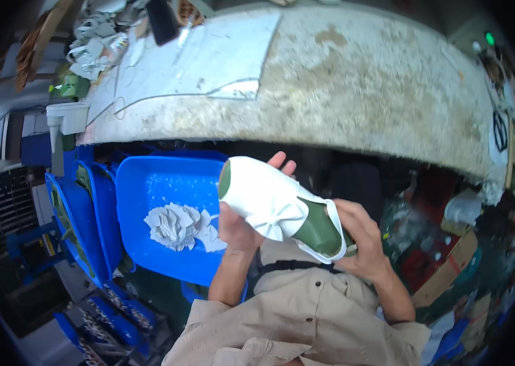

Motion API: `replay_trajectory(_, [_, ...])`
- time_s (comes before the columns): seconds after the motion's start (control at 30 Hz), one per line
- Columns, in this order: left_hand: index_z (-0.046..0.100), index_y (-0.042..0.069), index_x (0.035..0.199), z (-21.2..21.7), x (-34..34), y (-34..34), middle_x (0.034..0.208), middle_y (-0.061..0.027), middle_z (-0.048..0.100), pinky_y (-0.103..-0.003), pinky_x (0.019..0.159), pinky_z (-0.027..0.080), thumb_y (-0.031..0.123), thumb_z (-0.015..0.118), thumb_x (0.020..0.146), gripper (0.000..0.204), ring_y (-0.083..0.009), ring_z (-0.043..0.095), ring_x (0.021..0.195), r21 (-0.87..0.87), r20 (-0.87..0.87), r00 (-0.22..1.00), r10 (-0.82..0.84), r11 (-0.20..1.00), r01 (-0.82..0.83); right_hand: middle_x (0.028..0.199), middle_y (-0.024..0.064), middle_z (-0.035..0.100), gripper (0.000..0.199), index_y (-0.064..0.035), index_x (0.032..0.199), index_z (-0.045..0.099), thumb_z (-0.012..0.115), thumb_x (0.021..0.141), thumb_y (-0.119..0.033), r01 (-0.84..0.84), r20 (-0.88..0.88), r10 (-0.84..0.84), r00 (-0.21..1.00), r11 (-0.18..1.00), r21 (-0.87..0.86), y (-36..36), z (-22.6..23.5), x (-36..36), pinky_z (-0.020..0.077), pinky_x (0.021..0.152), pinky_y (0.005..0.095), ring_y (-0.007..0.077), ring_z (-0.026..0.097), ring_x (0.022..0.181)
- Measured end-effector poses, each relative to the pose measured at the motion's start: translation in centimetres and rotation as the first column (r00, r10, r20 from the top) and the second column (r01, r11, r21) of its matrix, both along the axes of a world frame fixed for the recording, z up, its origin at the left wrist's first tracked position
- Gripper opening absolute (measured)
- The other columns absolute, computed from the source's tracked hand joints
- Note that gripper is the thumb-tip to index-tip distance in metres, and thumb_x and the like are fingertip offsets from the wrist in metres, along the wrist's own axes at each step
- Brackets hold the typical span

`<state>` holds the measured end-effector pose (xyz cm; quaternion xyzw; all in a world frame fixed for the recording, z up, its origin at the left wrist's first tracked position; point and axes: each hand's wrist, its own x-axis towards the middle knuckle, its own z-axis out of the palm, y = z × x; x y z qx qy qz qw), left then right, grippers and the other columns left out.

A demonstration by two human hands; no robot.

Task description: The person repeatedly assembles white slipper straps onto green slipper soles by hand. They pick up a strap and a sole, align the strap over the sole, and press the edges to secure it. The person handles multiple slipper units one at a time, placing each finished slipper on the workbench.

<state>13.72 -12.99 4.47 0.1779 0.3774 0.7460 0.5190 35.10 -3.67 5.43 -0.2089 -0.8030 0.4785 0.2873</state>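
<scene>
A white shoe upper (263, 188) with a bow on its front is stretched over a green shoe last (316, 233). It is held tilted in front of my body, the open toe end up and to the left. My left hand (239, 227) grips the toe half, thumb on the near side and fingertips showing past the far edge. Around the heel end closes my right hand (364, 238), beside the white heel strap (335, 227). The underside of the last is hidden.
A blue tub (169, 166) left of the shoe holds grey-white cut pieces (178, 227). More blue tubs (96, 201) stand tilted further left. Beyond runs a worn, stained workbench (355, 79) with a phone (162, 22) and scraps (96, 46). A cardboard box (449, 268) stands at right.
</scene>
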Motion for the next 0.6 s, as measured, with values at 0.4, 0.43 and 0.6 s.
replay_trajectory(0.4, [0.046, 0.000, 0.142, 1.7, -3.0, 3.4, 0.133, -0.0212, 0.058, -0.057, 0.104, 0.051, 0.070, 0.049, 0.096, 0.084, -0.0381, 0.063, 0.119, -0.005, 0.353, 0.931, 0.097, 0.995, -0.102, 0.127, 0.0291, 0.061, 0.070, 0.0075, 0.136, 0.054, 0.084, 0.075, -0.007, -0.043, 0.195, 0.028, 0.980, 0.996, 0.074, -0.4, 3.4, -1.1, 0.0568, 0.089, 0.0442, 0.0420, 0.068, 0.106])
replay_trajectory(0.43, [0.046, 0.000, 0.142, 1.9, -3.5, 3.6, 0.133, -0.0217, 0.058, -0.056, 0.103, 0.052, 0.068, 0.050, 0.096, 0.083, -0.0385, 0.063, 0.119, -0.017, 0.353, 0.934, 0.059, 0.998, -0.057, 0.128, 0.0288, 0.059, 0.071, 0.0070, 0.137, 0.053, 0.084, 0.076, -0.008, -0.069, 0.226, 0.051, 0.973, 0.995, 0.072, -0.1, 4.0, -1.2, 0.0567, 0.088, 0.0439, 0.0413, 0.068, 0.104])
replay_trajectory(0.6, [0.044, 0.000, 0.144, 2.5, -5.5, 4.6, 0.135, -0.0236, 0.057, -0.054, 0.100, 0.054, 0.064, 0.052, 0.097, 0.080, -0.0389, 0.063, 0.119, 0.017, 0.127, 0.989, 0.077, 0.997, -0.080, 0.128, 0.0255, 0.049, 0.076, -0.0007, 0.147, 0.048, 0.081, 0.081, -0.015, -0.223, 0.386, 0.280, 0.879, 0.957, -0.186, 2.0, 6.2, -1.8, 0.0558, 0.084, 0.0418, 0.0367, 0.065, 0.098])
